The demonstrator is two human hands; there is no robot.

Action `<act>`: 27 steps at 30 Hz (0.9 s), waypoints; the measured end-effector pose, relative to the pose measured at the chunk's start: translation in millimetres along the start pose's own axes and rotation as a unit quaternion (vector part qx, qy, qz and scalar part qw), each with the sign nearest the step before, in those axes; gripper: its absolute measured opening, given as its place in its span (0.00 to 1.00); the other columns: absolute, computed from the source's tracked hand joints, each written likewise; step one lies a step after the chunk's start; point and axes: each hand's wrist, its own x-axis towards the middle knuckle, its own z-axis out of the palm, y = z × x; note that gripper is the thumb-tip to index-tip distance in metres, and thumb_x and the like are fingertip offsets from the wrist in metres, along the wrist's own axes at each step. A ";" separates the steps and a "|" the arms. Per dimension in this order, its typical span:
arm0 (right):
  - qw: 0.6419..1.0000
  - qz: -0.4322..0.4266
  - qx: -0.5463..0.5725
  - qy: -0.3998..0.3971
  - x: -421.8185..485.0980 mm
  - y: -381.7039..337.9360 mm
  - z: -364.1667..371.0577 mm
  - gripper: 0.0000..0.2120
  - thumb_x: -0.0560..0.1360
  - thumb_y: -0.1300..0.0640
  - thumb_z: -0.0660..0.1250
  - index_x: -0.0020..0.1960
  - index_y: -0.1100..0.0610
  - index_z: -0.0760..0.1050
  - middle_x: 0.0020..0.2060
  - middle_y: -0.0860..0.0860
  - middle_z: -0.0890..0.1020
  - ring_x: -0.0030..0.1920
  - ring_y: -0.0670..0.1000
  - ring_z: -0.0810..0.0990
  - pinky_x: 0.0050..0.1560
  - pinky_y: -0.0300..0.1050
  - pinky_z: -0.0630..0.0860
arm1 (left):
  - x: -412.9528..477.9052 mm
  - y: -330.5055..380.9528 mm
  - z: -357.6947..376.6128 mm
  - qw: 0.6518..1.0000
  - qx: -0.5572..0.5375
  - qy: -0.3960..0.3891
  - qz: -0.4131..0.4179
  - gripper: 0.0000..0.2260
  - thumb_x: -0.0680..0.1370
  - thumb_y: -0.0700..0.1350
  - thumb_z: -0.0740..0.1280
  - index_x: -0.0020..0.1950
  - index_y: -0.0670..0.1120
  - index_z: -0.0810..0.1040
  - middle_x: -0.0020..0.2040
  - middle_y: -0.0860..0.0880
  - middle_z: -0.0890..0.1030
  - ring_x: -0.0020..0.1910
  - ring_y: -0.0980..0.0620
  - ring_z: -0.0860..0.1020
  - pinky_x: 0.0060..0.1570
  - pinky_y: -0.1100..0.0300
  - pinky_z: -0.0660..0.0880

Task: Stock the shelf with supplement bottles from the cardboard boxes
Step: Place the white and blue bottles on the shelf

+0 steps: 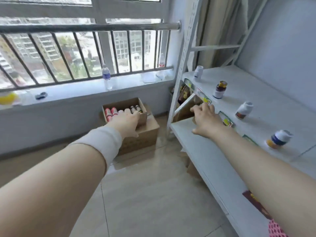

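An open cardboard box (122,102) sits on a larger closed box (147,135) on the floor under the window. It holds red-labelled, white-capped and dark supplement bottles (111,113). My left hand (127,120) stretches over the white-capped ones with its fingers extended; its fingertips are hidden. My right hand (205,120) reaches with spread fingers to a second cardboard box (183,109) with a white flap on the lower shelf. On the white upper shelf (253,93) stand a white bottle (198,72), an amber bottle (220,89), another white bottle (243,110) and a blue-and-orange bottle (279,139).
A water bottle (106,76) stands on the window sill, with a second bottle (162,61) farther right and a yellow object (7,98) at the far left. Window bars run behind them. The shelf's perforated upright (183,53) stands between the boxes and the shelf. The floor is tiled.
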 end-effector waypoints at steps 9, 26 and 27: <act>0.995 -0.091 -0.018 -0.047 162.9 -134.4 49.8 0.31 0.69 0.51 0.72 0.67 0.56 0.61 0.64 0.58 0.64 0.66 0.59 0.63 0.61 0.54 0.71 | 113.5 -129.9 59.8 0.993 -0.060 -0.066 -0.077 0.32 0.72 0.53 0.71 0.70 0.45 0.60 0.65 0.40 0.67 0.63 0.39 0.68 0.59 0.44 0.72; 0.975 -0.159 -0.021 -0.153 452.1 -271.6 138.3 0.31 0.71 0.51 0.69 0.69 0.56 0.59 0.66 0.56 0.65 0.66 0.57 0.63 0.62 0.52 0.70 | 376.2 -261.1 100.9 0.973 -0.116 -0.159 -0.118 0.30 0.74 0.54 0.68 0.70 0.45 0.60 0.65 0.41 0.69 0.64 0.42 0.69 0.59 0.48 0.71; 0.974 -0.152 -0.018 -0.164 464.7 -274.9 147.9 0.32 0.72 0.51 0.69 0.69 0.56 0.58 0.66 0.56 0.65 0.67 0.57 0.63 0.62 0.52 0.70 | 394.1 -264.3 108.7 0.972 -0.123 -0.163 -0.116 0.30 0.75 0.54 0.68 0.70 0.46 0.60 0.65 0.42 0.69 0.64 0.42 0.69 0.59 0.48 0.71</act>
